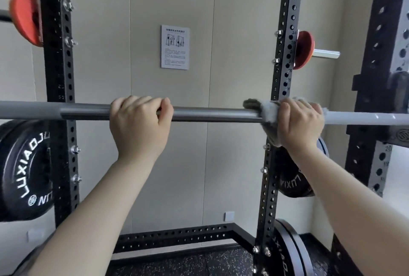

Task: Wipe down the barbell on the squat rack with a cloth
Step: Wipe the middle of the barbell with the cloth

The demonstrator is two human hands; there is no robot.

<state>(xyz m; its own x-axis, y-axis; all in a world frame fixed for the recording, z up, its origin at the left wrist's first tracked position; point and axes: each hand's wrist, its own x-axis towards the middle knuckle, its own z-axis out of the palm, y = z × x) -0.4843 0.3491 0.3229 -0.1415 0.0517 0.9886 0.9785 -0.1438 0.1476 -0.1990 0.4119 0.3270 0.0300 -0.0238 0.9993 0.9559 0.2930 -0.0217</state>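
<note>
A grey steel barbell (210, 115) runs level across the view at chest height, resting in the black squat rack (281, 58). My left hand (138, 123) grips the bare shaft near its middle, fingers curled over the top. My right hand (298, 123) is closed around the bar further right, with a grey cloth (263, 107) wrapped over the shaft under the palm. The cloth's ends stick out to the left of the hand and hang below the bar.
Black perforated uprights stand left (58, 76) and right of me. Black weight plates (24, 169) hang on pegs at the left and lower right (290, 251). Red plates (25, 17) sit higher up. A paper notice (175, 47) is on the beige wall. Speckled rubber floor lies below.
</note>
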